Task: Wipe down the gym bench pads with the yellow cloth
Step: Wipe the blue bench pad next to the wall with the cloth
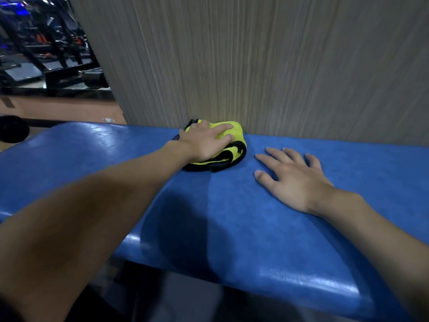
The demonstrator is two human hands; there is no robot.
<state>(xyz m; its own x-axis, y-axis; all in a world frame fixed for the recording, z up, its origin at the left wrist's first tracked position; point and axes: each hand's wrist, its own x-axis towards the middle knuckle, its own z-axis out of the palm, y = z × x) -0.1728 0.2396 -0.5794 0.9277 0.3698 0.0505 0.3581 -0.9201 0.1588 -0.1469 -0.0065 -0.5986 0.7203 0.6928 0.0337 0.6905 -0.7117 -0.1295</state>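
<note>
the left hand (pixel 204 142) lies on top of the bunched yellow cloth (pixel 234 131), its fingers curved over the lump and holding it down. the right hand (pixel 294 177) rests flat just to the right of the cloth, not touching it, fingers straight and spread, holding nothing. both are on the blue padded desk (pixel 232 228), and the cloth, edged in black, sits at its far edge, close to the grey wood-grain wall (pixel 278 66). a black rounded part (pixel 11 132) shows at the far left end, with dark gym machines (pixel 46 43) well beyond.
</note>
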